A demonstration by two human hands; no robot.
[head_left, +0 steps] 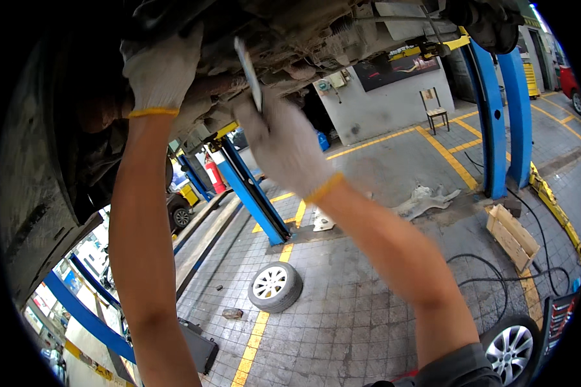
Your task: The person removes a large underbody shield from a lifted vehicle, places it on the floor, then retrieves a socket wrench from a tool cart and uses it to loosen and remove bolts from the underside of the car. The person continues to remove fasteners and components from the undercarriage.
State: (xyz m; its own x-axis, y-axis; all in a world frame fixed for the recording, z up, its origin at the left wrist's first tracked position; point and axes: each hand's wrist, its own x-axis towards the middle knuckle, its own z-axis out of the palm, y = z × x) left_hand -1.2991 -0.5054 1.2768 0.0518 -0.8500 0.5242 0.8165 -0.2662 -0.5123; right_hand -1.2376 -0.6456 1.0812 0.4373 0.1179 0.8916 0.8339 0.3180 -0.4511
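A person in white gloves with yellow cuffs reaches both bare forearms up beneath a raised car (297,48). The left hand (160,74) is lifted to the car's dark underside; its fingers are lost in shadow, so whether they grip anything cannot be told. The right hand (284,145), slightly blurred, is closed around a slim metal tool (248,72), which points upward just below the underside, to the right of the left hand.

Below, on the grey tiled floor (342,309), a loose wheel (274,287) lies across a yellow line, near a small block (232,314). A second wheel (510,351) shows at lower right. Farther right are a wooden box (511,237) and blue lift posts (497,122); a chair (434,109) stands beyond.
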